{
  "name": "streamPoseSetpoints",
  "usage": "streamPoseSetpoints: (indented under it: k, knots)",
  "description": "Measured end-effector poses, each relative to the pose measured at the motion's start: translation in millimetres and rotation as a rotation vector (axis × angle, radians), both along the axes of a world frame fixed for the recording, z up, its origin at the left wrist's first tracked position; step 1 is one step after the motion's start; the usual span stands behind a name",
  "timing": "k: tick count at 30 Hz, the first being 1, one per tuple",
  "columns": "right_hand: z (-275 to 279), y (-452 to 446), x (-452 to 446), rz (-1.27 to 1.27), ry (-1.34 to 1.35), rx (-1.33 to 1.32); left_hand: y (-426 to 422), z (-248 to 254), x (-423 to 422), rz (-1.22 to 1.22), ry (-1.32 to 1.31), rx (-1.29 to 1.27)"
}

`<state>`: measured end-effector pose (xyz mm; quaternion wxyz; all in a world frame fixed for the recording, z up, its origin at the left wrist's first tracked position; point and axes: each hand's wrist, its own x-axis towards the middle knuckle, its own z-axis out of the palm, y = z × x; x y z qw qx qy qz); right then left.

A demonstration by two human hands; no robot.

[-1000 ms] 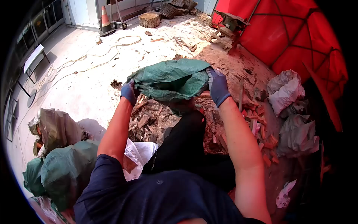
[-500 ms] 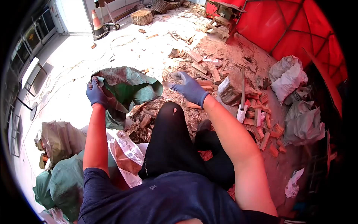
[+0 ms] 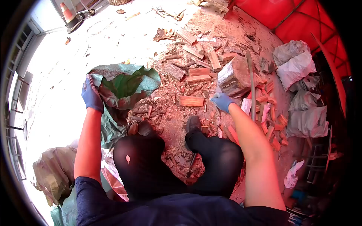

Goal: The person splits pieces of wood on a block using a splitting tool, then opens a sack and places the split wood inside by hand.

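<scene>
My left hand, in a blue-grey glove, grips the rim of a green woven sack. The sack's mouth gapes upward, and its lower part hangs beside my knee. My right hand, gloved too, is low over the wood-littered ground, just below a thick log. Its fingers point left and look slightly bent and apart, with nothing visible in them. To the left of that hand a split piece of firewood lies on the chips. More split pieces lie beyond it.
A long handle stands against the log, with split wood heaped beside it. Filled sacks line the right side. Another sack stands at lower left. A traffic cone is at the far left, and red sheeting hangs behind.
My right hand has moved right and down, to beside the log. My left hand still holds the sack's rim. My view has tilted downward, and my legs have spread apart.
</scene>
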<state>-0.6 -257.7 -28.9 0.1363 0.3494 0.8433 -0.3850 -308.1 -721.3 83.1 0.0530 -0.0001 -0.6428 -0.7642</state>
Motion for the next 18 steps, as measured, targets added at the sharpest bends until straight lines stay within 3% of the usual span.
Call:
streamPoseSetpoints:
  k: [1, 3, 4, 8, 11, 12, 13, 15, 17, 18]
  knots:
    - [-13, 5, -12, 0.167, -0.138, 0.110, 24, -14, -15, -0.012, -0.016, -0.007]
    - [-59, 20, -37, 0.224, -0.218, 0.130, 71, -41, -46, -0.113, -0.064, 0.038]
    - [-83, 26, -49, 0.288, -0.280, 0.160, 94, -49, -52, -0.094, 0.008, -0.157]
    - [-187, 20, -77, 0.464, -0.204, 0.348, 154, -106, -86, -0.223, -0.114, -0.192]
    - [-242, 6, -93, 0.567, -0.194, 0.511, 166, -122, -96, -0.359, -0.132, -0.341]
    - [-262, 2, -99, 0.584, -0.315, 0.497, 159, -119, -99, -0.410, -0.016, -0.592]
    - [-257, 6, -108, 0.578, -0.317, 0.490, 151, -109, -100, -0.463, 0.104, -0.840]
    - [-224, 16, -122, 0.743, -0.431, 0.312, 161, -83, -101, -0.478, 0.308, -0.943]
    - [-201, 45, -127, 0.666, -0.309, 0.245, 186, -48, -108, -0.487, -0.174, -0.561]
    - [-182, 63, -134, 0.609, -0.259, 0.232, 192, -43, -111, -0.408, -0.163, -0.524]
